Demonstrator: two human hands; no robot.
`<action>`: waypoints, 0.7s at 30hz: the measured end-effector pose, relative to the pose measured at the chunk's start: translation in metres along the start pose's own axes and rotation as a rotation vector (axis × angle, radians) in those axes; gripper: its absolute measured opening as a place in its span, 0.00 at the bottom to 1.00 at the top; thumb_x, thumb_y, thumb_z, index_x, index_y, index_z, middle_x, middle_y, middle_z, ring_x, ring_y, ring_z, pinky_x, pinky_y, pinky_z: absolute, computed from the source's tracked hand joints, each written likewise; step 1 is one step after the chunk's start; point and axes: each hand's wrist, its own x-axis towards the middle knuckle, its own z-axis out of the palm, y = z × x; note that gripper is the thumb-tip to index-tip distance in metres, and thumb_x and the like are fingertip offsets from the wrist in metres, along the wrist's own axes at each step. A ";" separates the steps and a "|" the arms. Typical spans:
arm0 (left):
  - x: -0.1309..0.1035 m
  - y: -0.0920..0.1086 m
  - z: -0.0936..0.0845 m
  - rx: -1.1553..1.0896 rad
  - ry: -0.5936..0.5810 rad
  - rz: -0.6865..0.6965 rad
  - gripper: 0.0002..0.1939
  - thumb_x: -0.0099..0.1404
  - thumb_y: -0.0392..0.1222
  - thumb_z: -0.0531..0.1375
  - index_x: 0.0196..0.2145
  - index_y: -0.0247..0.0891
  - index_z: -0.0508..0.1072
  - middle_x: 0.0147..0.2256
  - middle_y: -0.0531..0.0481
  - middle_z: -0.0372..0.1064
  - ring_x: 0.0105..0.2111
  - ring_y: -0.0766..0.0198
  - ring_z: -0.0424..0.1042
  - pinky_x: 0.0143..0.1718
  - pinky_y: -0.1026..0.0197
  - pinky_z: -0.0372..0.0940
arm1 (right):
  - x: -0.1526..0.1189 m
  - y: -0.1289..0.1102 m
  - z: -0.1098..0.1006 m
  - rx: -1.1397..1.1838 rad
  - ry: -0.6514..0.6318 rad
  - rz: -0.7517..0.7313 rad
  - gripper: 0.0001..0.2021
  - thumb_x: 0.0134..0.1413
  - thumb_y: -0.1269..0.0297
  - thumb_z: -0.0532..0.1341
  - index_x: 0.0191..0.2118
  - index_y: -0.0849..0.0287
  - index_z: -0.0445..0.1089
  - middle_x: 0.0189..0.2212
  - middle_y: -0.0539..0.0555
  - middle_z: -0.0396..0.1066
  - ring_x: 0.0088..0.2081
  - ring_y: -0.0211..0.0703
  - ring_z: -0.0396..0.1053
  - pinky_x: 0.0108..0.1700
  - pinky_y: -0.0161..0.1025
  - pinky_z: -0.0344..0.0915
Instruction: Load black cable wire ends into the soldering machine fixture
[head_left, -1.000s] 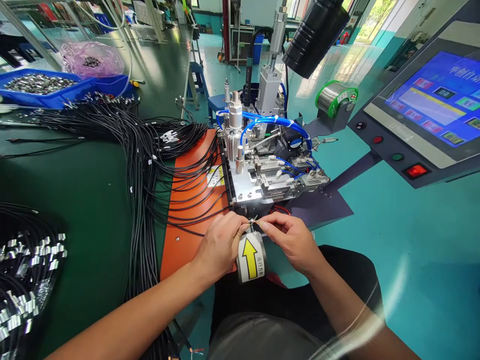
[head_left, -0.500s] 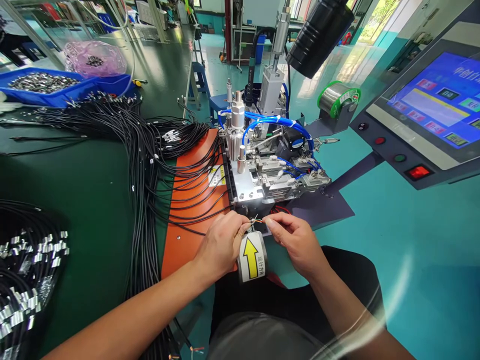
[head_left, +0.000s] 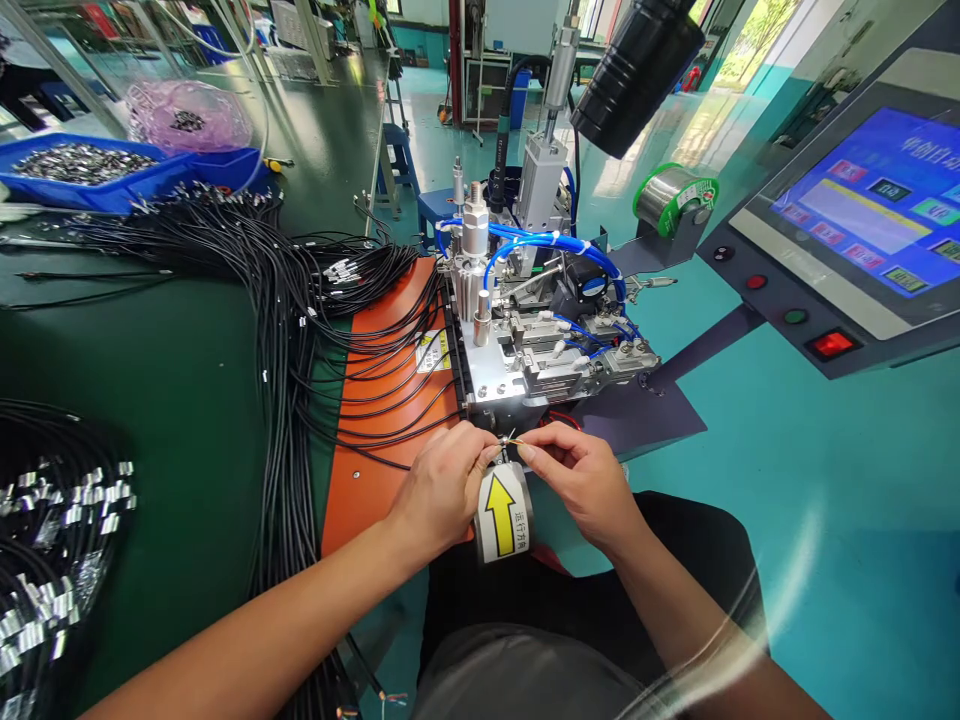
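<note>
Thin orange-white wires (head_left: 514, 442) lie just before the front edge of the silver metal machine (head_left: 487, 372); left hand (head_left: 442, 475) pinches their left end, right hand (head_left: 589, 482) their right; rightward of the machine, glossy teal floor (head_left: 757, 410) stretches.

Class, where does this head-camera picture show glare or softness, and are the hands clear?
Head view: the floor mirrors bright light; head view: a pale streak crosses the right forearm; head view: lettering on the screen looks soft; head view: left hand and right hand look fairly sharp, but the thin wires between them lack clear detail.
</note>
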 end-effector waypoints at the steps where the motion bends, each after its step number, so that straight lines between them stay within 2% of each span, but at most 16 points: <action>1: 0.000 0.000 0.000 0.000 -0.001 0.001 0.11 0.73 0.42 0.49 0.36 0.39 0.69 0.33 0.50 0.67 0.34 0.62 0.64 0.35 0.60 0.59 | 0.000 0.001 0.001 -0.021 0.012 -0.013 0.10 0.56 0.57 0.64 0.37 0.56 0.78 0.34 0.55 0.75 0.35 0.44 0.70 0.37 0.39 0.65; 9: -0.001 -0.002 0.001 -0.007 0.000 -0.007 0.11 0.73 0.41 0.49 0.36 0.39 0.68 0.33 0.50 0.67 0.34 0.61 0.65 0.35 0.60 0.59 | 0.000 0.005 0.005 -0.113 0.069 -0.091 0.08 0.55 0.58 0.65 0.36 0.56 0.78 0.33 0.55 0.72 0.34 0.44 0.69 0.35 0.40 0.65; 21: -0.001 -0.001 0.001 -0.015 -0.004 0.003 0.11 0.73 0.41 0.49 0.35 0.39 0.69 0.33 0.49 0.68 0.33 0.62 0.65 0.34 0.60 0.60 | -0.001 0.000 -0.001 -0.099 -0.016 -0.082 0.09 0.55 0.58 0.65 0.39 0.55 0.77 0.34 0.54 0.72 0.34 0.43 0.68 0.36 0.40 0.65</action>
